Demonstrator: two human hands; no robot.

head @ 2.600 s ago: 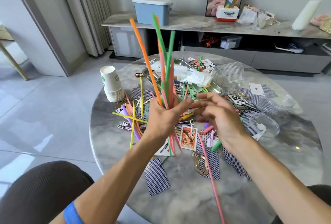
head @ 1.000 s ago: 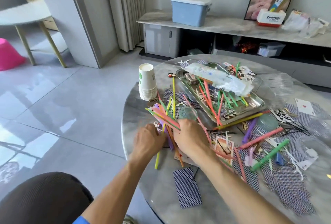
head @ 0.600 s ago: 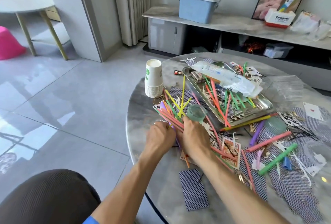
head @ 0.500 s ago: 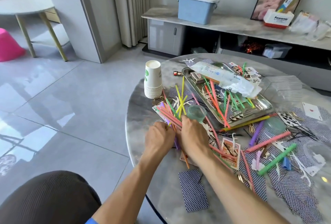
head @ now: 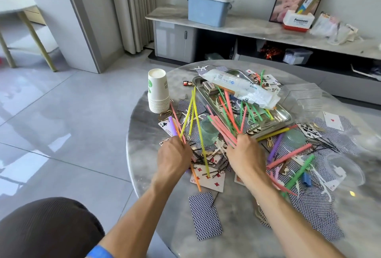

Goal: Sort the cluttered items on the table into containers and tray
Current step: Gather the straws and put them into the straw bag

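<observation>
Head view. My left hand (head: 174, 154) grips a fan of yellow, pink and orange straws (head: 190, 119) at their near ends, at the left of the worktop (head: 144, 134). My right hand (head: 245, 152) grips a bundle of pink and green straws (head: 224, 127) whose far ends reach over the steel tray (head: 286, 119). Judged handling: the straws are light, slick, thin-walled and springy; they slide apart and crush if squeezed. Best hold: fingers wrapped round the bundle near mid-length, ends tapped level. More straws, playing cards (head: 205, 218) and hairpins lie loose to the right.
</observation>
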